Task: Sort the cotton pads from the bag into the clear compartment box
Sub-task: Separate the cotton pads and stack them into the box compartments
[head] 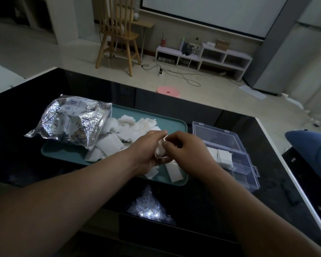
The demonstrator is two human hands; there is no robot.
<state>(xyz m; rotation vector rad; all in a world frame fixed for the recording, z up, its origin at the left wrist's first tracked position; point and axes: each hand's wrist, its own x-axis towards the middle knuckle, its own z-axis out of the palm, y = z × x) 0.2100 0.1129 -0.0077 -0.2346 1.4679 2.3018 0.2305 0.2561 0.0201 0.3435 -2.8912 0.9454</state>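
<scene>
Head: pads (160, 149) half-hidden, left grip (146, 147), right grip (187, 147)

A living room in a private home: a glossy black surface (26, 108) stands on a pale floor (63, 58), across from a large white projection screen (211, 10) on the far wall. Below the screen, a low white shelf unit (208, 56) carries small boxes and bottles, and cables (183, 76) trail to a power strip (160, 71). A wooden spindle-back chair (117, 36) stands by a small side table (145, 25). A pink stool (168, 92) sits just beyond the surface's far edge.
</scene>
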